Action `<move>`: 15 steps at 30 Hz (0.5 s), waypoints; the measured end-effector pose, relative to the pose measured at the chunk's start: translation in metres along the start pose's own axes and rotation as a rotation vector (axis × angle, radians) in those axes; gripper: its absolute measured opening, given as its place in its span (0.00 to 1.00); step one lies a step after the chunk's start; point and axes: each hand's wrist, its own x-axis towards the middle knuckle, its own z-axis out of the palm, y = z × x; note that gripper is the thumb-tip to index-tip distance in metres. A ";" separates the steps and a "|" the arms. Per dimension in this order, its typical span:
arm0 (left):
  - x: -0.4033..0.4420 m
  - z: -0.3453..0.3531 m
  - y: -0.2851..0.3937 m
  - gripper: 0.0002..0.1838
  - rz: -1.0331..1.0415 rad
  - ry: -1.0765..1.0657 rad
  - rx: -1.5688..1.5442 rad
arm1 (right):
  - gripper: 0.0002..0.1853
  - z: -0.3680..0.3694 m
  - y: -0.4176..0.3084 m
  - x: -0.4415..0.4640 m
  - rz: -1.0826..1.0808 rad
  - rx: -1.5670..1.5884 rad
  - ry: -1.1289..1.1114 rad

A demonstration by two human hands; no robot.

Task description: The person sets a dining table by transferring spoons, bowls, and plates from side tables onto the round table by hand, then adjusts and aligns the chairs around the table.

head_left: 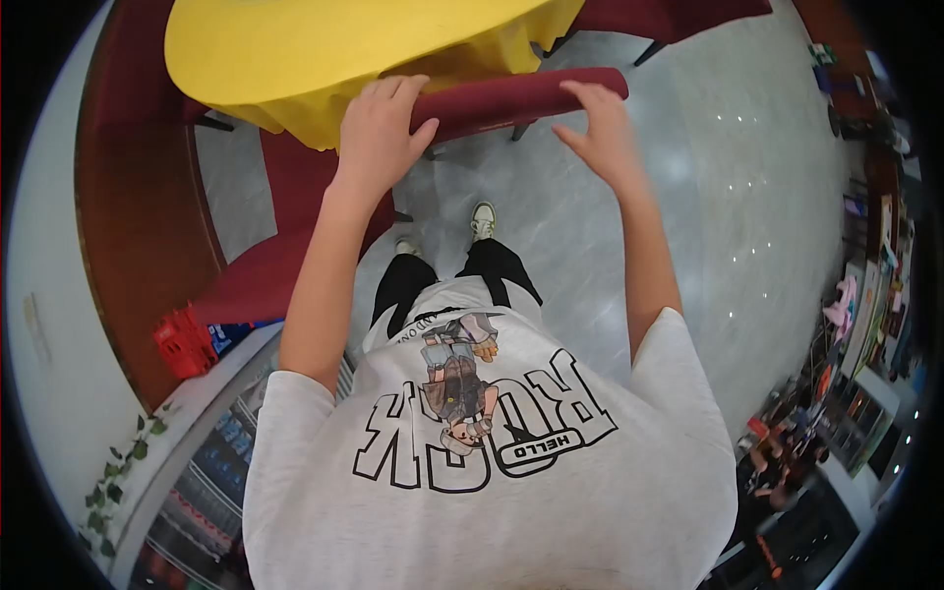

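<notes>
A dark red upholstered chair (492, 103) stands in front of me, seen from above, its padded backrest running across the view toward the yellow-covered table. My left hand (379, 133) is at the left end of the backrest, fingers over the top and thumb on the near side. Around the right end, my right hand (597, 128) has its fingers on the backrest and its thumb spread apart below, a loose hold. Most of the chair's seat is hidden under the backrest and the cloth.
The table with a yellow cloth (354, 44) is ahead. More dark red chairs (305, 197) stand on the left and at the top right (669, 20). A red plastic basket (185, 342) is at the lower left, above a glass-fronted cabinet (211, 462). Cluttered shelves (855, 295) line the right.
</notes>
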 end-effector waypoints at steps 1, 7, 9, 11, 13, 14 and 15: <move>0.008 0.001 0.001 0.29 0.041 0.046 0.043 | 0.27 -0.004 0.005 0.014 -0.012 0.013 -0.006; 0.014 0.077 -0.014 0.37 0.014 -0.123 0.242 | 0.32 0.051 0.062 0.042 -0.204 -0.372 -0.195; 0.029 0.071 -0.018 0.35 -0.067 -0.304 0.268 | 0.30 0.052 0.070 0.060 -0.200 -0.362 -0.361; 0.024 0.071 -0.019 0.32 -0.071 -0.282 0.249 | 0.28 0.056 0.077 0.057 -0.295 -0.336 -0.284; 0.029 0.070 -0.020 0.27 -0.050 -0.287 0.255 | 0.23 0.052 0.076 0.063 -0.287 -0.236 -0.268; 0.036 0.069 -0.023 0.27 -0.056 -0.279 0.257 | 0.23 0.050 0.076 0.070 -0.297 -0.237 -0.265; 0.038 0.067 -0.023 0.25 -0.050 -0.327 0.270 | 0.22 0.050 0.076 0.071 -0.278 -0.236 -0.297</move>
